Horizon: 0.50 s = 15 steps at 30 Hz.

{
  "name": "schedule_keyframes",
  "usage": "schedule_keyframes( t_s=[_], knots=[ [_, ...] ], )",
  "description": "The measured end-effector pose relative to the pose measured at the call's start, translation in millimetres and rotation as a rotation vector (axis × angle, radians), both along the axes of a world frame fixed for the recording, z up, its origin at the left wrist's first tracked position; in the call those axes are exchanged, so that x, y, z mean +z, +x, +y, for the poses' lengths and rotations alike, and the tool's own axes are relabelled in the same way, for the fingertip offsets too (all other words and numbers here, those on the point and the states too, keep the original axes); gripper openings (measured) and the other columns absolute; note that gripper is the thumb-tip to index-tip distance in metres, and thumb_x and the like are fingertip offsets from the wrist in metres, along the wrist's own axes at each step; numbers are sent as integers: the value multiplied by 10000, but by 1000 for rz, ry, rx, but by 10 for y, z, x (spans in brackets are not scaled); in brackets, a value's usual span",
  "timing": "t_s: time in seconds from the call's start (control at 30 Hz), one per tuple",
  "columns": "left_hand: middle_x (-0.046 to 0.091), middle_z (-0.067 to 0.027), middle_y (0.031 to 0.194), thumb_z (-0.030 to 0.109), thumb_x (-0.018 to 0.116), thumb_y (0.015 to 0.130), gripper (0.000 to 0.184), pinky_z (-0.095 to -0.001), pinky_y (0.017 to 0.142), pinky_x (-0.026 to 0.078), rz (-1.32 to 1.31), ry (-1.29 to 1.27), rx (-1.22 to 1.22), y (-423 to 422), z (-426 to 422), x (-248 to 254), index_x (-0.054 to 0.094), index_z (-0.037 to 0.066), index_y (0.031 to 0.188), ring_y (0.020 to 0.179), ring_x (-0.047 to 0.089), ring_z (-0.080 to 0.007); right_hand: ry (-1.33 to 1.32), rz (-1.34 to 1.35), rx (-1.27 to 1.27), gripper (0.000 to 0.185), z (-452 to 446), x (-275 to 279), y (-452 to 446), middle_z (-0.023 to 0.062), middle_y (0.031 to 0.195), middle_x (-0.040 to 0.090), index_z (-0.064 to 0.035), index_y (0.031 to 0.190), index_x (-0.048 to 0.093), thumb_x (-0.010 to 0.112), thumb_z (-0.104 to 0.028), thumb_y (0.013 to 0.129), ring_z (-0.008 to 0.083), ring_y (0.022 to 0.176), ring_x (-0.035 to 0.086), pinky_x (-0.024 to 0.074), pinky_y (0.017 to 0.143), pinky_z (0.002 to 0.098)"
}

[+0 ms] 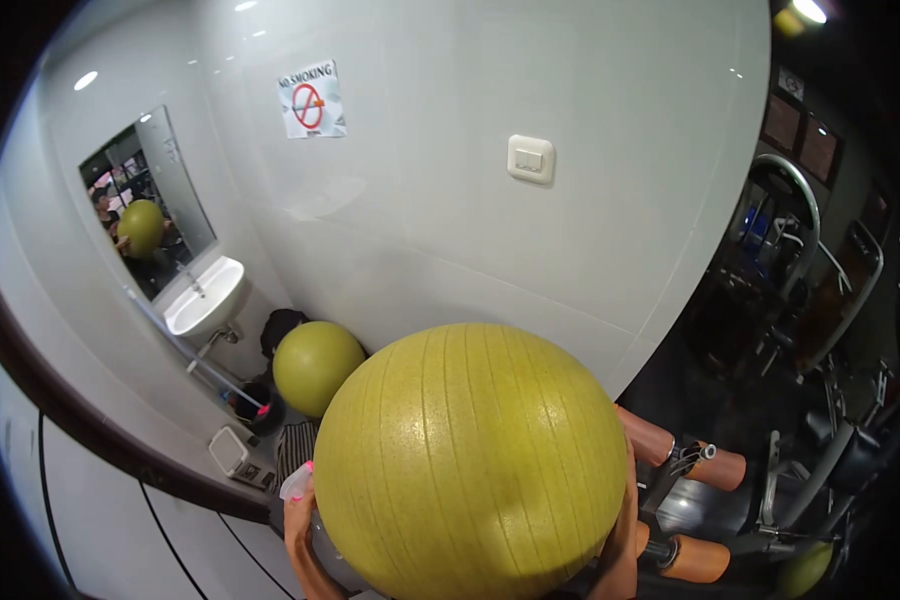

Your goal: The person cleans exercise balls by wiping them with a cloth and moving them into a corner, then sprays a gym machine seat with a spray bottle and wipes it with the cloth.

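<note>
A large yellow-green exercise ball [470, 460] with ridges fills the lower middle of the head view, held up between my two hands. My left hand [299, 515] presses against its left side, with a translucent white item with pink parts [296, 484] at the fingers. On the ball's right side lies my right hand [626, 510], its fingers mostly hidden behind the ball. A second yellow-green ball [318, 368] rests behind, to the left, near a dark bundle [282, 330].
A white sink [206, 297] is below a mirror [148, 200] on the left. Ahead stands a white wall [420, 120] with a light switch [531, 160]. Gym equipment with orange rollers [698, 558] is at the right, and another ball [804, 570] lies at lower right.
</note>
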<state>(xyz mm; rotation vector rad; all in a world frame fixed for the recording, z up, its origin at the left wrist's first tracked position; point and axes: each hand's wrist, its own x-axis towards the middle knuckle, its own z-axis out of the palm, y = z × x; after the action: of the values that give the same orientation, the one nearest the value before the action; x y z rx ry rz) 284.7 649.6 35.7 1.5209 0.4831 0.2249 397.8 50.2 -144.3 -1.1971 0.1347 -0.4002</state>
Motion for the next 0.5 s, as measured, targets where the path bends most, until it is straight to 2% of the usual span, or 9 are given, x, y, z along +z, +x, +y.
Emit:
schedule_keyframes(
  t_s=[0.17, 0.27, 0.37, 0.43, 0.47, 0.5],
  knots=[
    [604, 33, 854, 358, 622, 902, 445, -239, 609, 379, 60, 27, -145, 981, 201, -72, 595, 35, 1206, 701, 491, -67, -37, 76, -64, 362, 143, -139, 190, 71, 1147, 592, -32, 1245, 524, 478, -270, 975, 177, 1019, 558, 453, 882, 298],
    [624, 26, 878, 348, 633, 895, 446, -231, 618, 382, 82, 23, -281, 1612, 477, -306, 590, 38, 1214, 705, 500, -67, -54, 117, -116, 361, 346, -255, 293, 70, 1145, 593, -32, 1243, 525, 479, -270, 975, 177, 1018, 558, 453, 881, 298],
    [638, -9, 954, 324, 645, 889, 456, -249, 675, 426, 110, -15, -374, 2318, 614, -344, 577, 21, 1223, 779, 553, -98, -64, 173, -198, 359, 701, -339, 293, 70, 1143, 594, -32, 1241, 526, 480, -270, 975, 176, 1016, 558, 453, 880, 298],
    [633, -66, 1088, 313, 657, 881, 480, -287, 793, 461, 138, -79, -436, 2724, 792, -448, 562, 1, 1233, 929, 591, -155, -53, 226, -246, 359, 1025, -481, 227, 70, 1142, 594, -32, 1240, 526, 480, -269, 975, 176, 1015, 558, 454, 879, 298],
    [633, -66, 1088, 313, 657, 881, 480, -287, 793, 461, 170, -72, -455, 2894, 892, -498, 562, 1, 1233, 929, 591, -155, -41, 256, -265, 358, 1205, -549, 182, 70, 1141, 594, -32, 1239, 527, 480, -269, 975, 176, 1015, 558, 454, 879, 298],
    [617, -87, 1141, 315, 657, 880, 494, -303, 846, 452, 251, -42, -516, 3100, 990, -549, 553, -6, 1241, 994, 583, -177, -30, 282, -283, 358, 1375, -632, 168, 70, 1141, 594, -32, 1238, 527, 481, -269, 975, 176, 1014, 558, 454, 879, 298]
  ],
)
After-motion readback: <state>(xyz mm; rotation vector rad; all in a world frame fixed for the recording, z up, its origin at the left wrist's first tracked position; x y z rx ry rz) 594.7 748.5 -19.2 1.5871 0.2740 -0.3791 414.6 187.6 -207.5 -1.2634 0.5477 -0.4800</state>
